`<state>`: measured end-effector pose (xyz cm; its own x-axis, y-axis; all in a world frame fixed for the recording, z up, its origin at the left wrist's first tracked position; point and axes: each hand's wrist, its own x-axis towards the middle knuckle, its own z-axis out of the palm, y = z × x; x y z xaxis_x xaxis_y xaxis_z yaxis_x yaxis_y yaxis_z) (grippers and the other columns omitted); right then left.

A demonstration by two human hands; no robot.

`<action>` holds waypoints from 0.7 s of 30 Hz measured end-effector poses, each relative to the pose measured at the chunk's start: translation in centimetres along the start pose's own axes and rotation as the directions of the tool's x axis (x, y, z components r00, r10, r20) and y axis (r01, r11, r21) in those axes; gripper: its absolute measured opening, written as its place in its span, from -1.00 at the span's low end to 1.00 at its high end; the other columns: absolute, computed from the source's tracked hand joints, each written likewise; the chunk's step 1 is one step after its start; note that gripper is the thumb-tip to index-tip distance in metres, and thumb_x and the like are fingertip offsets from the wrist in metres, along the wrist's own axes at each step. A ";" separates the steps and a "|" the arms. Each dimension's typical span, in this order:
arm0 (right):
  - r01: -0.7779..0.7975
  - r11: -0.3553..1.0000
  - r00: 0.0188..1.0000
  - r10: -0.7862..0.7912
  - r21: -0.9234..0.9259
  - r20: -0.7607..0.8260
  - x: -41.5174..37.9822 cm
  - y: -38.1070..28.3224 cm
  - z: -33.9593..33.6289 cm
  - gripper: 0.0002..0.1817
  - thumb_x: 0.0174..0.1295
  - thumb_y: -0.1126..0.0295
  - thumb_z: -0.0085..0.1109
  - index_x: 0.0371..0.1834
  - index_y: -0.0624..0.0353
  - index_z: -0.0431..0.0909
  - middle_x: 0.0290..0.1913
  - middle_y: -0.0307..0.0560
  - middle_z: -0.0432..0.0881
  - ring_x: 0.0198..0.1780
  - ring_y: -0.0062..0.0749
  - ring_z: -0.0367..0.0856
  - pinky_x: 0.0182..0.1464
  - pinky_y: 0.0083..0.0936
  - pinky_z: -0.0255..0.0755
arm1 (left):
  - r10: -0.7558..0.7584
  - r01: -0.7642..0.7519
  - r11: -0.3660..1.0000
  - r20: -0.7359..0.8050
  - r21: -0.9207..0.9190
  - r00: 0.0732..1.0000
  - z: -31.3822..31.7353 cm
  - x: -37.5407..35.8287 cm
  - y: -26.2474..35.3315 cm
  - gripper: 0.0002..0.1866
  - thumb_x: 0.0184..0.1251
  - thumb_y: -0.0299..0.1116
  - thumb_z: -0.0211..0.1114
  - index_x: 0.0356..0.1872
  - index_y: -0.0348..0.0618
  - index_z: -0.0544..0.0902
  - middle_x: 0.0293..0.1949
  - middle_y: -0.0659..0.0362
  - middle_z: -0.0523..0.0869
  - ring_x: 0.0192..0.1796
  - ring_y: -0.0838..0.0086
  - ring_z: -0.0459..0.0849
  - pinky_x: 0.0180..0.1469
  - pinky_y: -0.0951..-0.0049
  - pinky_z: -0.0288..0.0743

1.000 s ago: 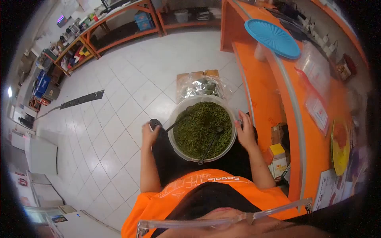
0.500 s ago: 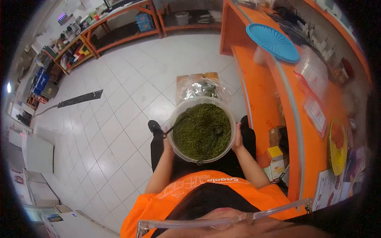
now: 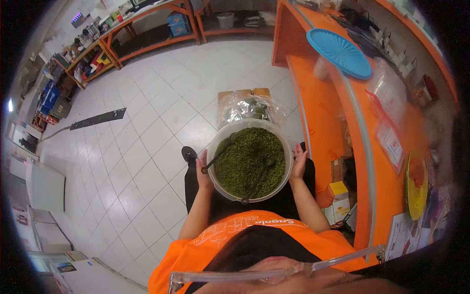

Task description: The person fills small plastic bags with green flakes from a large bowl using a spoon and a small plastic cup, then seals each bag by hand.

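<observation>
A round translucent white tub rests at my lap, filled with loose, crumbly green plant matter. Two dark long-handled utensils lie in it. One utensil leans over the left rim; the other utensil points toward me, its handle end at the near rim. Their working ends are partly buried. Along the tub's left side is my left hand, fingers extended, close to the first utensil's handle end. My right hand is at the right side with fingers stretched and apart. Neither hand grips anything.
Beyond the tub, a clear plastic bag with green contents sits on a wooden stool. An orange counter runs along my right, carrying a blue lid, plastic packets and a yellow plate. A yellow-white box stands below.
Both hands have loosened from the tub's sides, and their fingers have straightened and lifted. The tub and the utensils stay nearly where they were.
</observation>
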<state>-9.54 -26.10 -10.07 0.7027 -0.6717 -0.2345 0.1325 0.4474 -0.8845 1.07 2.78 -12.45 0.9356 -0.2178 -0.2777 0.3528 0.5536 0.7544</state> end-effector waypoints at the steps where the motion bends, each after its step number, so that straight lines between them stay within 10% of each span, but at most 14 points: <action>1: 0.051 0.995 0.993 -0.060 -0.083 -0.100 0.0 0.2 0.1 -0.12 0.31 -0.33 -0.59 0.44 0.18 0.02 0.44 0.00 0.10 0.44 -0.16 0.03 0.43 -0.27 -0.06 | 0.242 -0.233 0.965 -0.064 0.120 0.968 1.7 -1.0 1.6 -0.39 0.48 0.07 -0.27 0.33 -0.16 0.27 0.36 0.01 0.26 0.42 0.25 0.16 0.41 0.23 0.02; 7: -0.189 0.979 0.909 0.204 -0.078 0.364 -3.7 -2.7 1.7 -0.18 0.34 -0.30 -0.55 0.45 0.10 0.03 0.43 -0.07 0.09 0.47 -0.24 -0.04 0.45 -0.32 -0.15 | 0.142 -0.145 0.988 -0.072 -0.042 0.987 3.6 -1.6 0.9 -0.31 0.46 0.15 -0.31 0.39 -0.17 0.13 0.43 0.02 0.09 0.46 0.24 0.06 0.43 0.21 -0.03; 17: 0.153 0.987 0.985 -0.149 -0.046 0.093 3.8 -3.9 -3.2 -0.15 0.32 -0.31 -0.68 0.48 0.09 -0.07 0.51 -0.08 -0.07 0.53 -0.26 -0.27 0.46 -0.09 -0.46 | 0.373 -0.284 0.914 -0.319 0.290 0.871 0.5 1.7 5.0 -0.37 0.49 0.07 -0.28 0.43 -0.09 0.08 0.44 0.03 0.09 0.48 0.29 0.02 0.42 0.42 -0.16; 19: -0.004 0.998 0.992 -0.004 0.056 0.128 1.5 -2.9 0.1 -0.16 0.33 -0.29 -0.68 0.48 0.10 -0.07 0.51 -0.09 -0.07 0.53 -0.26 -0.25 0.46 -0.08 -0.45 | 0.043 0.017 0.978 -0.278 0.209 0.960 2.7 1.7 3.6 -0.34 0.48 0.12 -0.28 0.42 -0.13 0.11 0.44 0.09 0.11 0.49 0.33 -0.01 0.42 0.45 -0.18; 20: -0.159 0.975 0.975 0.132 0.152 0.177 0.1 -2.2 2.4 -0.18 0.35 -0.28 -0.67 0.48 0.10 -0.07 0.51 -0.10 -0.08 0.53 -0.26 -0.23 0.46 -0.08 -0.44 | -0.219 0.184 0.941 -0.097 -0.285 0.971 -2.1 2.5 1.3 -0.28 0.45 0.20 -0.32 0.42 -0.14 0.11 0.47 0.15 0.06 0.51 0.36 -0.07 0.44 0.45 -0.22; 21: -0.315 0.919 0.936 0.260 0.237 0.237 -0.6 -1.9 3.4 -0.19 0.36 -0.26 -0.66 0.48 0.10 -0.07 0.51 -0.11 -0.08 0.52 -0.26 -0.20 0.46 -0.08 -0.43 | -0.219 0.183 0.941 -0.099 -0.284 0.971 -0.9 2.2 1.3 -0.28 0.45 0.20 -0.32 0.42 -0.14 0.11 0.47 0.15 0.06 0.51 0.36 -0.07 0.44 0.45 -0.22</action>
<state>-7.82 -24.54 -6.89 0.8580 -0.3726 -0.3535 0.0661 0.7627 -0.6434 3.61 3.72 -12.64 0.8321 -0.2526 -0.4938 0.5062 0.7097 0.4900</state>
